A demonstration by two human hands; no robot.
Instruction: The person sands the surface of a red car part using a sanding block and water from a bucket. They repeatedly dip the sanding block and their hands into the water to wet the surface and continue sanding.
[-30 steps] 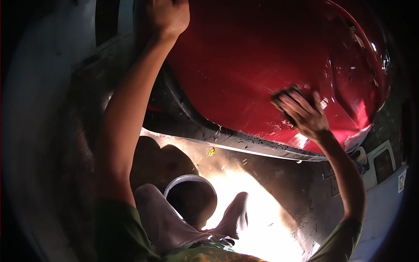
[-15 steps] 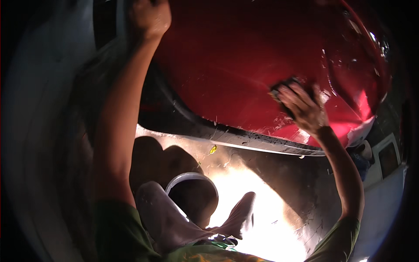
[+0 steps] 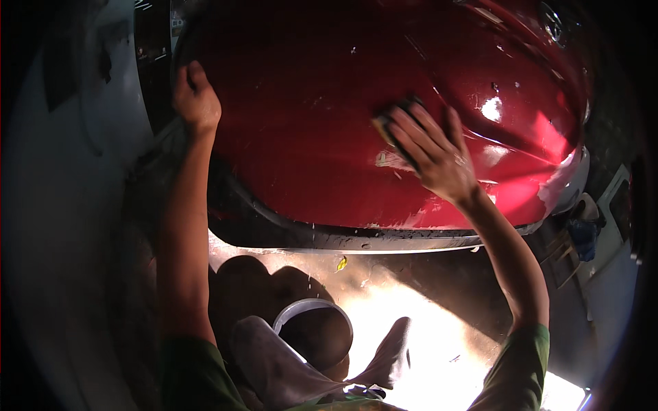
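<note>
My right hand (image 3: 433, 152) presses a dark, block-like pad (image 3: 389, 125) with a yellowish edge against a glossy red car body panel (image 3: 308, 164). Its fingers lie stretched over the pad, and the thumb stands apart. Just below the pad, a pale scuffed patch (image 3: 394, 160) shows on the paint. My left hand (image 3: 197, 99) is closed at the panel's far left side, fingers curled and thumb up. What it grips, if anything, is hidden in shadow. Small drops and pale marks dot the red surface.
Between my knees stands a round bucket (image 3: 312, 305), its inside dark. A dark trim strip (image 3: 322, 236) runs along the panel's lower edge. One yellow leaf (image 3: 342, 263) lies on the sunlit floor (image 3: 439, 349). Blue cloth (image 3: 585, 236) sits at the right.
My right hand has slid the pad left and farther away across the red panel. My left hand has come lower and left in view. The whole view has also shifted slightly.
</note>
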